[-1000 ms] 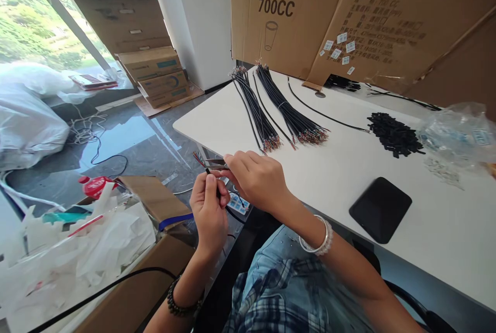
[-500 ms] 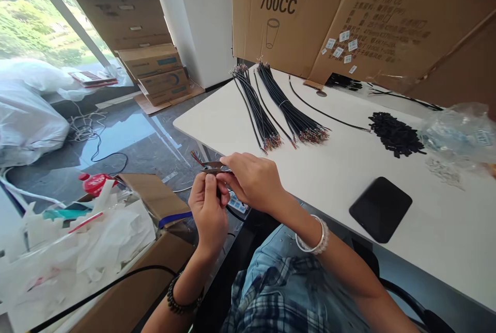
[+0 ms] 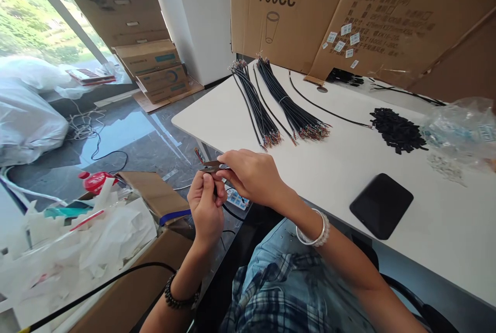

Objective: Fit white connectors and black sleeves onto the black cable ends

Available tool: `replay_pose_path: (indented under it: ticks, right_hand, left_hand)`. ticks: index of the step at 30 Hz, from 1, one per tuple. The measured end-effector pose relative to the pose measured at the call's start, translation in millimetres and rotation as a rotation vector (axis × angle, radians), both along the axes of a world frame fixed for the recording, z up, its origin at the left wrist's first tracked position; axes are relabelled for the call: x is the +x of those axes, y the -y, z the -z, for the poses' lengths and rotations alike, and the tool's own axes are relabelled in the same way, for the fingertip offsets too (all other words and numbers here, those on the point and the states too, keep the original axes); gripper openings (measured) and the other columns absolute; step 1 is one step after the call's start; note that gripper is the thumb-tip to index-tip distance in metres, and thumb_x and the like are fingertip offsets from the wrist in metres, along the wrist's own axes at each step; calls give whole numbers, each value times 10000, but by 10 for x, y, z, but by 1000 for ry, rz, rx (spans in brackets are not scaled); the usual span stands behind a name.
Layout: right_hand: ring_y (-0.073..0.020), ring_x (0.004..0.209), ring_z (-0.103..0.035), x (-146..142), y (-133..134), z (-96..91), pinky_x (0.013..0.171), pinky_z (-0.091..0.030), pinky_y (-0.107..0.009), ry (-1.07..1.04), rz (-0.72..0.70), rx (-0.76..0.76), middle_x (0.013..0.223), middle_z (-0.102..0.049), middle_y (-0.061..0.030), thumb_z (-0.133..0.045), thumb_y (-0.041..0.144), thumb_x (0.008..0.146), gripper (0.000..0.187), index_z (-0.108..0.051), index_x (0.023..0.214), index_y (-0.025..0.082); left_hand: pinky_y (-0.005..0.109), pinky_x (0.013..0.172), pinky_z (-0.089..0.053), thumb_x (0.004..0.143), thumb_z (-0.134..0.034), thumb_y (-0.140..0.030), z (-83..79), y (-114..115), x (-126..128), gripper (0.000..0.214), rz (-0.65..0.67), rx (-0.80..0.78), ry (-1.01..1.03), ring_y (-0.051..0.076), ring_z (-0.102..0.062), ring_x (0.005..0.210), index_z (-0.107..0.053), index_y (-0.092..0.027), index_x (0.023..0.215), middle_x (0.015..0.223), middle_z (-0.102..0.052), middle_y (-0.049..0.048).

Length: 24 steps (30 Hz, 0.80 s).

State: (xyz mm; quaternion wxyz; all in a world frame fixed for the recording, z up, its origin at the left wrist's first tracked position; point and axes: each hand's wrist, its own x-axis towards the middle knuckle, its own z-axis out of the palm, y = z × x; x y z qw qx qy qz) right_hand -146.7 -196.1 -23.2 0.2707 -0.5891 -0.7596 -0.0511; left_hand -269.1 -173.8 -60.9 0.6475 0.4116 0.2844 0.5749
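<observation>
My left hand (image 3: 206, 204) is closed around a black cable, whose coloured wire ends (image 3: 199, 155) stick up above the fingers. In my right hand (image 3: 253, 175) is a pair of scissors (image 3: 211, 166); the blades lie across the cable just above my left thumb, and the handles are hidden in the palm. Both hands are held close together off the table's near left edge. Two bundles of black cables, a left one (image 3: 258, 108) and a right one (image 3: 294, 106), lie on the white table (image 3: 321, 168) with frayed coloured ends towards me.
A black phone-like slab (image 3: 382, 206), a heap of short black pieces (image 3: 397, 129) and a clear plastic bag (image 3: 459, 126) are on the table's right. Large cardboard (image 3: 287, 28) stands behind. To my left is an open box (image 3: 127, 281) of white scraps.
The hands stay almost in place. The scissors and the wire ends have shifted only slightly, and the camera view has tilted a little.
</observation>
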Motion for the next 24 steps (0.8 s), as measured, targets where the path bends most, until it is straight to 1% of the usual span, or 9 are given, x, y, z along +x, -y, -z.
replay_pose_path:
  ticks: [4,9,15,17,19,20,22,24]
  right_hand:
    - [-151,839,-602,-5,-4,-48,549,-261,-287,-1,-6,-62,943,-687,-31,-366,375,1022,281,-562,1008,174]
    - [-150,813,-607,-1,-10,-88,542,-248,-280,-10,-3,-117,885,-675,-25,-398,362,1010,253,-560,1002,167]
    - [-144,775,-604,6,-73,-104,541,-231,-276,-59,7,-228,900,-686,-18,-430,367,999,234,-556,1029,173]
    - [-153,763,-603,11,-109,-62,536,-197,-284,-52,29,-238,889,-689,-30,-431,343,999,220,-568,1019,173]
    - [-159,743,-599,32,-144,18,536,-174,-288,-49,37,-250,862,-691,-34,-492,314,966,167,-582,984,175]
    - [-158,729,-596,51,-158,67,536,-176,-285,-55,38,-257,842,-689,-31,-528,304,944,145,-585,976,176]
    - [-152,698,-589,97,-172,159,535,-206,-273,-90,57,-262,812,-683,-20,-555,319,926,164,-579,996,173]
    - [-151,683,-584,140,-168,211,542,-243,-267,-143,103,-239,813,-677,-24,-503,361,954,227,-560,1041,160]
  left_hand:
    - [145,383,-235,812,-721,-450,23,-1,-25,404,-26,15,-25,38,-256,411,-493,-156,654,505,-386,-50]
    - [164,401,-226,841,-692,-441,77,-16,-36,376,-65,45,-61,46,-248,434,-520,-156,666,526,-379,-44]
    - [185,422,-232,881,-647,-430,158,-1,-65,350,-82,73,-103,57,-259,451,-541,-159,687,546,-376,-39]
    - [185,439,-253,857,-676,-443,166,26,-80,347,-97,87,-108,60,-295,466,-563,-158,695,552,-395,-34]
    - [185,463,-290,825,-704,-469,159,43,-98,359,-113,94,-100,67,-333,483,-573,-162,695,553,-414,-30]
    - [184,467,-300,818,-708,-479,152,41,-109,361,-119,89,-91,69,-337,484,-573,-166,699,548,-413,-32]
    - [177,450,-288,830,-696,-477,137,16,-138,358,-115,54,-70,68,-309,467,-559,-170,706,534,-393,-40]
    - [161,423,-251,840,-688,-464,126,-26,-182,357,-95,0,-49,61,-268,451,-540,-168,708,525,-362,-48]
